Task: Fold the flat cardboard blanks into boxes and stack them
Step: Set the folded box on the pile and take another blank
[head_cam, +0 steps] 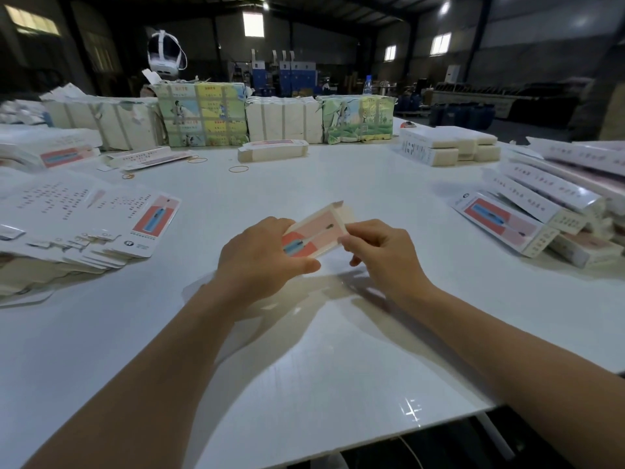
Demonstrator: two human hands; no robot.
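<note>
A partly folded cardboard box (313, 233) is held above the middle of the white desk (338, 350), its long axis running from near-left to far-right, open far end tilted up. The left hand (262, 262) grasps its near end, thumb underneath; right hand (382, 255) fingers pinch its right edge. Flat blanks (84, 228) lie left, finished boxes (541, 218) stacked right.
</note>
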